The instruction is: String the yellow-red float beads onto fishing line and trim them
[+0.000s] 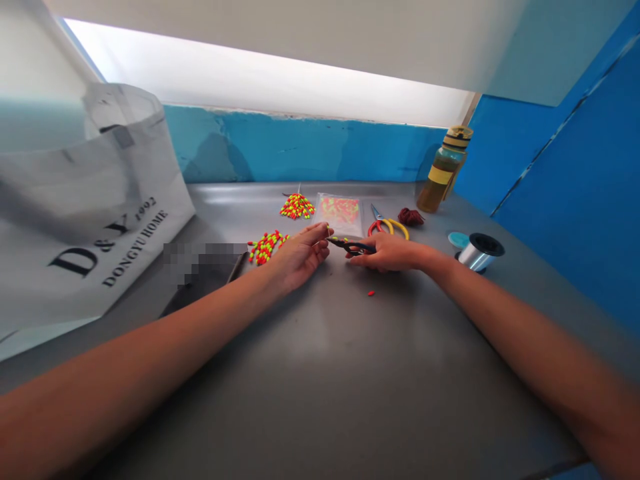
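My right hand (387, 252) is closed around black-handled pliers (353, 247). Their jaws point left and reach the fingertips of my left hand (307, 257). Thumb and forefinger of that hand are pinched on a thin pale strand (329, 229), too fine to make out fully. Left of it lies a pile of small red and yellow-green beads (267, 247), with a second, bunched pile (297, 205) farther back. Behind my hands is a clear plastic bag (341, 212) of similar beads. A single red bead (371, 293) rests in front of my right hand.
Red-and-yellow-handled scissors (389, 227) and a dark red yarn bundle (411, 217) lie behind my right hand. Farther right stand a spool (481, 252) and a bottle (444, 170). A large white bag (95, 220) and a dark flat object (205, 277) occupy the left.
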The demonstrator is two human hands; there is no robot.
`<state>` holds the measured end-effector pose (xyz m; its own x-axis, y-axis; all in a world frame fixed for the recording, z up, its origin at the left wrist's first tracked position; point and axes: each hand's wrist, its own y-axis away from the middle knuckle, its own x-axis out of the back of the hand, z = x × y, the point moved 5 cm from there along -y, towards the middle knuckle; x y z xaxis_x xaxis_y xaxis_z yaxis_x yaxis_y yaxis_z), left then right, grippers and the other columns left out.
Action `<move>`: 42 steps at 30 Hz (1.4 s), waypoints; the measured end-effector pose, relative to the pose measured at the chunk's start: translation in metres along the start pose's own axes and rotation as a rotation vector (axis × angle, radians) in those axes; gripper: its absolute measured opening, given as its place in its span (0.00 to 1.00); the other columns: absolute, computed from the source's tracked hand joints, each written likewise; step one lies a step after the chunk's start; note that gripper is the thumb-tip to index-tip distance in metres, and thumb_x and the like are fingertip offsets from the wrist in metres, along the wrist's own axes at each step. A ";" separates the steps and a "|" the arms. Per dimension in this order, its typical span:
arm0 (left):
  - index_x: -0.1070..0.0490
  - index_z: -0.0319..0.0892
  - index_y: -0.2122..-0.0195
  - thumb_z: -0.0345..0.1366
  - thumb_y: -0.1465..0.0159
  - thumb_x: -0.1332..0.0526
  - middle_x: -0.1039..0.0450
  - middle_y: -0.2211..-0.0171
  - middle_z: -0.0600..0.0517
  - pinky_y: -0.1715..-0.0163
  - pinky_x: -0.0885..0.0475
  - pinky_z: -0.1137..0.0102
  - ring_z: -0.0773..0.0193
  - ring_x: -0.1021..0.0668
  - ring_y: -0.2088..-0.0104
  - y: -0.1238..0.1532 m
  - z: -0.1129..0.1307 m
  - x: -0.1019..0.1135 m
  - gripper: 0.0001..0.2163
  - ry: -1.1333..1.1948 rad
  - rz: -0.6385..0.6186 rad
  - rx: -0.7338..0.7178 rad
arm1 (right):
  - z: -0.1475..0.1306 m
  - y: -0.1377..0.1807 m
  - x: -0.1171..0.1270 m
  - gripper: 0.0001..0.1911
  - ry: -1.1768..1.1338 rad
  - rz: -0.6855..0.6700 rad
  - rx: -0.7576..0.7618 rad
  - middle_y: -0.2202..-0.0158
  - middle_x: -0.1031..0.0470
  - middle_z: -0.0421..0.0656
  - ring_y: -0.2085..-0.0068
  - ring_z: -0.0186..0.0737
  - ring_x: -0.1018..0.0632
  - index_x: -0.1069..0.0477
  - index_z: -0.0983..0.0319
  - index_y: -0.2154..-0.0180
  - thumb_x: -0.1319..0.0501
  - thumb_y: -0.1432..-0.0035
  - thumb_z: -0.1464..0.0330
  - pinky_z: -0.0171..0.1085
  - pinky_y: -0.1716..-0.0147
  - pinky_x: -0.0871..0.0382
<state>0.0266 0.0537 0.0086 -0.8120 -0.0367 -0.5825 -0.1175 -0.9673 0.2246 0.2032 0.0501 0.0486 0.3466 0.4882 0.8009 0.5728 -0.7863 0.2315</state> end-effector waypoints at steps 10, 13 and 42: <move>0.27 0.37 0.67 0.27 0.34 0.38 0.25 0.70 0.53 0.77 0.28 0.79 0.76 0.29 0.80 0.000 0.000 -0.001 0.04 -0.007 -0.009 -0.001 | -0.003 0.002 0.001 0.22 -0.004 -0.007 -0.006 0.77 0.28 0.39 0.76 0.34 0.28 0.22 0.64 0.53 0.37 0.39 0.54 0.31 0.77 0.40; 0.27 0.38 0.66 0.27 0.34 0.37 0.25 0.69 0.53 0.77 0.28 0.78 0.76 0.29 0.80 -0.001 0.000 0.000 0.03 -0.008 -0.012 -0.005 | -0.004 0.003 0.001 0.22 -0.010 -0.005 -0.017 0.77 0.28 0.39 0.76 0.33 0.28 0.22 0.64 0.53 0.37 0.39 0.55 0.31 0.76 0.41; 0.24 0.38 0.68 0.28 0.36 0.38 0.24 0.67 0.49 0.71 0.29 0.75 0.69 0.25 0.71 0.004 -0.001 -0.004 0.04 -0.081 0.006 0.045 | -0.003 0.001 0.000 0.18 0.007 0.014 -0.015 0.78 0.30 0.38 0.78 0.33 0.29 0.23 0.64 0.57 0.37 0.39 0.56 0.31 0.78 0.42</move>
<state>0.0302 0.0497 0.0110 -0.8563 -0.0205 -0.5161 -0.1365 -0.9547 0.2644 0.2018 0.0484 0.0508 0.3496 0.4746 0.8078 0.5564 -0.7989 0.2285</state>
